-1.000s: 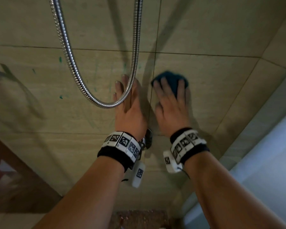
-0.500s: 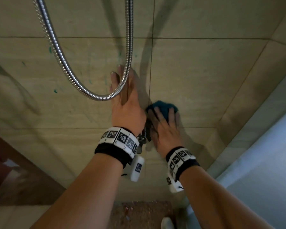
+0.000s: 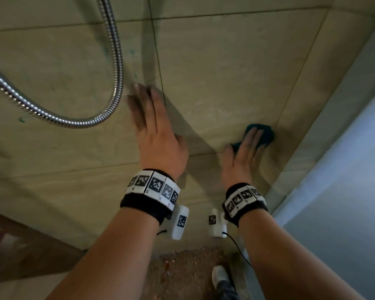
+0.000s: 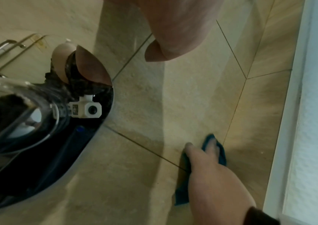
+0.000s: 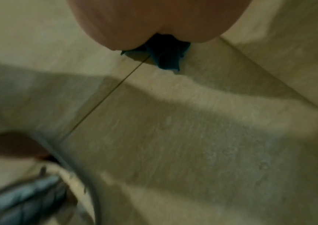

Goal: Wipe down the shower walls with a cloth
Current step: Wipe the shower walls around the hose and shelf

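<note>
On the left the shower hose (image 3: 108,87) hung in a loop before the tiled wall (image 3: 214,68). Beside it the left hand (image 3: 156,135) lay flat on the tile, fingers straight, holding nothing, only bracing. Further right, the right hand (image 3: 244,152) pressed the blue cloth (image 3: 262,132) on the wall with straight fingers, near the corner. I judge that even pressure and overlapping strokes up to the corner joint would serve best.

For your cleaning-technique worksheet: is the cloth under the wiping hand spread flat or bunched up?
Bunched. The teal cloth shows folds and a hanging corner under the right hand, whose straight fingers press it against the shower wall.
</note>
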Available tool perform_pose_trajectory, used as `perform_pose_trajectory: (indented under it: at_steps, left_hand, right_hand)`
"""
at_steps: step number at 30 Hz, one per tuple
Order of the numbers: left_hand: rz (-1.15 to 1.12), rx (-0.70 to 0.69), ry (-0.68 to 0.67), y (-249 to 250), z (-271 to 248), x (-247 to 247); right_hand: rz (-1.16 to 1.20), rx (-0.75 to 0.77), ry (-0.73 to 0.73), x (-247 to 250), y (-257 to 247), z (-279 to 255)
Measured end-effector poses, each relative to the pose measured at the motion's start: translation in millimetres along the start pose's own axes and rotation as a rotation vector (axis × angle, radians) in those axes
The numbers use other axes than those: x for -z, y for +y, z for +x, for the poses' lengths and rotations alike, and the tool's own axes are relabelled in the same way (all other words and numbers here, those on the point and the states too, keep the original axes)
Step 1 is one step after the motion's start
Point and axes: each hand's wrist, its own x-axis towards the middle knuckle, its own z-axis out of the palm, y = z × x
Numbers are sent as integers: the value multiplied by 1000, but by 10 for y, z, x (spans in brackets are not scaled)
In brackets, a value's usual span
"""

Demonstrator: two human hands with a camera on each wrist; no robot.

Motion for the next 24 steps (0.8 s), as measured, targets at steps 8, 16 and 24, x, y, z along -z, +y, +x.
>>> perform_pose_trajectory:
  at_steps: [8, 16, 24]
  left_hand:
    - [5, -7, -8, 9, 3, -3]
    - [-33, -49, 9, 348, 219, 203]
    - [-144, -33, 38, 443, 544, 429]
  right_hand:
    - [153, 0, -53, -73, -302, -144]
    - [78, 229, 150, 626, -1108, 483]
    - [-195, 595, 31, 610, -1719, 503]
